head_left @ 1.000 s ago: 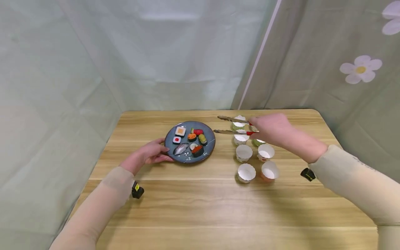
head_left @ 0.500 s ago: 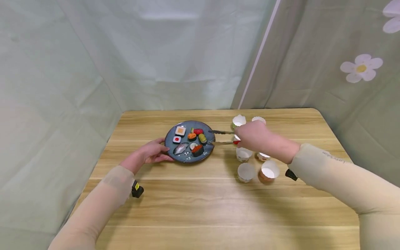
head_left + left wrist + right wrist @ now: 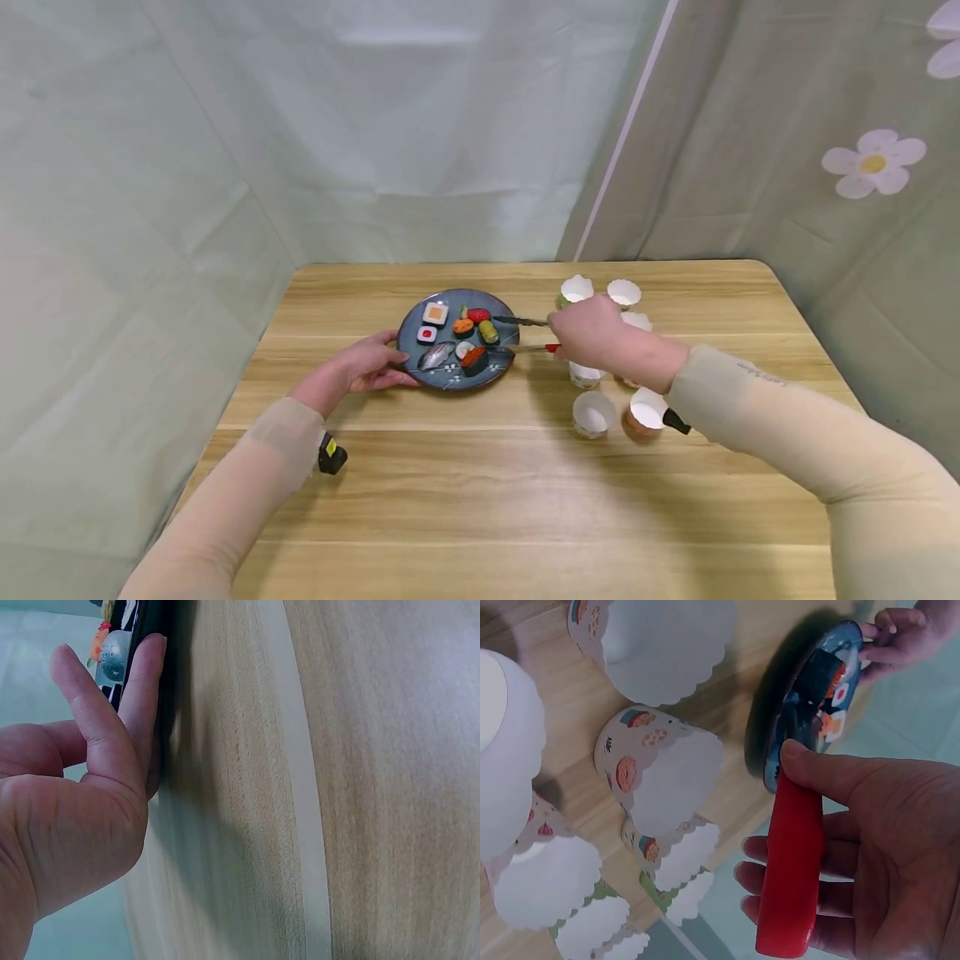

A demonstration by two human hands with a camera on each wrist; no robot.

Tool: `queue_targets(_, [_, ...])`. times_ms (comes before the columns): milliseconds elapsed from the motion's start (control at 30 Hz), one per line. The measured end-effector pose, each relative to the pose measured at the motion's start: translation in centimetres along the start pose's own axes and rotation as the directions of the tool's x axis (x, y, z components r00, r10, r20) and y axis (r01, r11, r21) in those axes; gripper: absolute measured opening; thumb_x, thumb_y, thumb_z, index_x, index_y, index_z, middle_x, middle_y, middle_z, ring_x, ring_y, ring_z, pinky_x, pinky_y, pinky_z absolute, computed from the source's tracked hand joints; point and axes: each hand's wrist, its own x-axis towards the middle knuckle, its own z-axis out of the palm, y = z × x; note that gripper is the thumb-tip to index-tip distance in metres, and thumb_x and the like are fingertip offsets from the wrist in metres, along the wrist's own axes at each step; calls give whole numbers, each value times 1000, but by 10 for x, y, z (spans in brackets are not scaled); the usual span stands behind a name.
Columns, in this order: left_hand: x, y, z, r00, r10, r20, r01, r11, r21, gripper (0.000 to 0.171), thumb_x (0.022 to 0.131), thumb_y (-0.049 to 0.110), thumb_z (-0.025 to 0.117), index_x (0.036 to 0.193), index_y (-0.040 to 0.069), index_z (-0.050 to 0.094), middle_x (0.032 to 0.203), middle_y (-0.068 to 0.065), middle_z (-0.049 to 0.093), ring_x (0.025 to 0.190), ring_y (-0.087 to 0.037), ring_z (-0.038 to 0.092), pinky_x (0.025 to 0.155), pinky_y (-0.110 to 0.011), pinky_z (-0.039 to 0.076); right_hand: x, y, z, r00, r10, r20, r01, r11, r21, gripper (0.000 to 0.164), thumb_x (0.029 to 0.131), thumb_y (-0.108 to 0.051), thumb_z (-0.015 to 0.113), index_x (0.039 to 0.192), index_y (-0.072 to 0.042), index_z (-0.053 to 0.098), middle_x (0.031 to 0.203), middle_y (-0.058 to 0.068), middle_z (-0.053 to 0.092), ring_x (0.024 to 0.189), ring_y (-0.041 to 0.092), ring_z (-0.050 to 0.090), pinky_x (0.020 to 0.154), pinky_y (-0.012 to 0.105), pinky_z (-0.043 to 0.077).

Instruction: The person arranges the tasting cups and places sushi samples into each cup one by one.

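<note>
My left hand (image 3: 371, 364) holds the left edge of a round blue-grey plate (image 3: 457, 297), thumb over the rim and fingers underneath. Several toy-like sushi pieces lie on it, among them a roe-topped roll (image 3: 474, 362), a red piece (image 3: 478, 315) and a silver fish piece (image 3: 436, 357). From the right, my right hand (image 3: 592, 329) grips tongs by their red handle (image 3: 791, 870). Their metal arms are spread over the plate's right part. One tip is beside the roe-topped roll, the other by the red piece.
Two rows of white paper baking cups (image 3: 594, 414) stand on the wooden table (image 3: 480, 492) at the right, partly hidden under my right hand and forearm. Behind the table's far edge hangs a pale curtain (image 3: 450, 167).
My right hand has moved left and slightly toward me, bringing the tongs' tips from near the cups to over the plate. The left hand and plate stay nearly in place.
</note>
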Motion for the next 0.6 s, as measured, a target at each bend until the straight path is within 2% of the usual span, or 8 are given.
queue_targets(100, [0, 0, 0, 1000, 1, 6, -1, 1000, -5, 72, 110, 8, 42, 166, 23, -1, 98, -23, 73, 79, -24, 76, 58, -19, 60, 3, -2, 1, 1000, 10, 22, -11, 999, 38, 34, 88, -44, 80, 93, -13, 64, 66, -3, 57, 61, 15, 58, 47, 45, 51])
queue_targets(300, [0, 0, 0, 1000, -9, 3, 9, 1000, -15, 72, 110, 8, 42, 166, 24, -1, 98, -24, 73, 76, -23, 76, 57, -19, 60, 8, -5, 4, 1000, -2, -17, 3, 999, 51, 34, 87, -42, 81, 88, -13, 64, 67, -3, 56, 60, 16, 57, 47, 47, 52])
queue_targets(600, [1, 0, 1, 1000, 6, 22, -6, 1000, -23, 72, 109, 6, 42, 166, 22, 1, 97, -24, 73, 78, -25, 76, 54, -19, 59, 5, 1, 1, 998, 1, -65, -3, 999, -42, 33, 84, -39, 85, 86, -13, 65, 59, -1, 52, 55, 15, 57, 46, 44, 54])
